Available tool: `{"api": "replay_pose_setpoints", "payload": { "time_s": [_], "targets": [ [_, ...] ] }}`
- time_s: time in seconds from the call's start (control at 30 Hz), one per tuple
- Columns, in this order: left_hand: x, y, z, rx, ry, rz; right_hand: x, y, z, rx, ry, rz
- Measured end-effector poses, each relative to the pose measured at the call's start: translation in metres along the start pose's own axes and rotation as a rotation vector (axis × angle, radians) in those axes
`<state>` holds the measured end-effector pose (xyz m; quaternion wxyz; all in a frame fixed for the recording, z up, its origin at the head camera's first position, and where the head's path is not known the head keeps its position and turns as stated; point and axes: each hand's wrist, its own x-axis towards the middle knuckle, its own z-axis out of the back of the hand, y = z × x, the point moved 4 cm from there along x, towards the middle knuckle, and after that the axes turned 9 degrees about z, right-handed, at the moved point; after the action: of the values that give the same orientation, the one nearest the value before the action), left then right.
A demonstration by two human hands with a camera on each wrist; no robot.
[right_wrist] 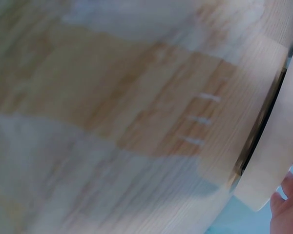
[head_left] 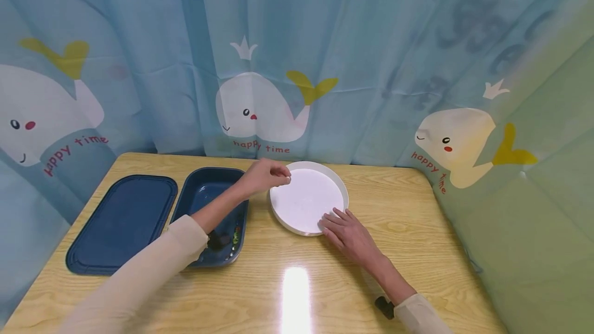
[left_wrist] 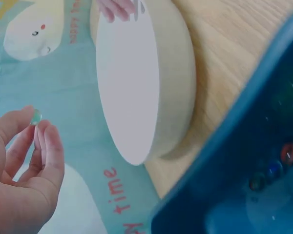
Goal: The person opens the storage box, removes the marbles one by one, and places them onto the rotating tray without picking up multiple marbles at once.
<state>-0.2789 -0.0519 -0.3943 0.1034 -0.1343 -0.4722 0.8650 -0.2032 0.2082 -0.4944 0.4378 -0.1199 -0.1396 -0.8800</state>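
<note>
Between thumb and fingertips, my left hand [head_left: 265,175] pinches a small pale green glass marble [left_wrist: 36,117]. That hand hovers near the left rim of a shallow round white tray [head_left: 306,200], which has a bright white floor. My right hand [head_left: 351,236] rests at the tray's near right edge, fingers laid over the rim. In the right wrist view, fingertips [right_wrist: 277,201] show beside the tray's side wall. A deep blue bin [head_left: 187,197] stands left of the tray, under my left forearm. Several colored marbles [left_wrist: 288,154] lie inside it.
A flat dark blue lid [head_left: 125,220] lies on the wooden table [head_left: 250,293] left of the bin. Behind the table hangs a blue curtain [head_left: 366,66] with whale prints. A small black object [head_left: 384,307] is by my right wrist.
</note>
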Motion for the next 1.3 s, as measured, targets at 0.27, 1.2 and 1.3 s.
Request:
{"api": "replay_pose_setpoints", "payload": {
  "time_s": [0.27, 1.2, 1.3],
  "targets": [
    [0.012, -0.01, -0.021, 0.033, -0.007, 0.014, 0.0, 0.0, 0.0, 0.009, 0.003, 0.004],
    [0.051, -0.004, -0.065, 0.024, -0.091, 0.103, -0.001, -0.001, -0.003, 0.01, 0.003, -0.004],
    [0.055, -0.004, -0.068, 0.04, -0.111, 0.106, -0.001, -0.001, -0.003, 0.008, 0.001, -0.005]
  ]
}}
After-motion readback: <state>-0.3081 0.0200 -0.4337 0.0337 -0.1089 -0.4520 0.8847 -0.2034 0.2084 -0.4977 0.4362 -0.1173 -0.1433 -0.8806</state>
